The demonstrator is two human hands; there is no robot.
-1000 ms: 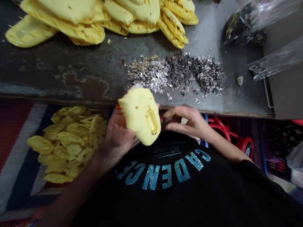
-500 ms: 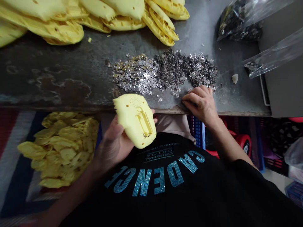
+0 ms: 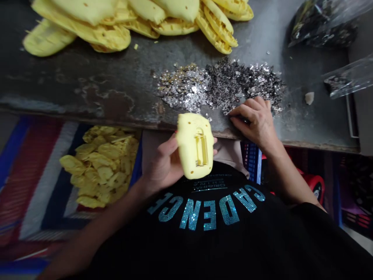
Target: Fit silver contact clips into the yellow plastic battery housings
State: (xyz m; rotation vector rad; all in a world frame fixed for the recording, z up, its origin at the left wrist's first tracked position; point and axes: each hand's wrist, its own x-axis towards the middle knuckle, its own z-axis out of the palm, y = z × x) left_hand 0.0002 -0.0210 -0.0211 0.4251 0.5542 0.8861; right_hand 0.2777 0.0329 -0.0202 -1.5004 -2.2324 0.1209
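Note:
My left hand (image 3: 163, 165) holds a yellow moulded plastic shell (image 3: 194, 146) upright just below the table edge, with its rectangular recess facing me. My right hand (image 3: 256, 122) rests on the grey metal tabletop (image 3: 87, 85) at the edge of a heap of small silver and dark metal pieces (image 3: 221, 87). Its fingers are curled, and a small dark piece (image 3: 243, 120) shows under them, partly hidden.
Stacked yellow shells (image 3: 87, 23) lie along the table's far side, and more yellow pieces (image 3: 99, 163) lie on a striped rug (image 3: 43, 182) at left. Plastic bags (image 3: 323, 27) sit at upper right. Below right are red wheel-like parts (image 3: 313, 186).
My right hand has moved from the table's near edge onto the metal heap. My left hand has turned the yellow shell, and the view has shifted slightly.

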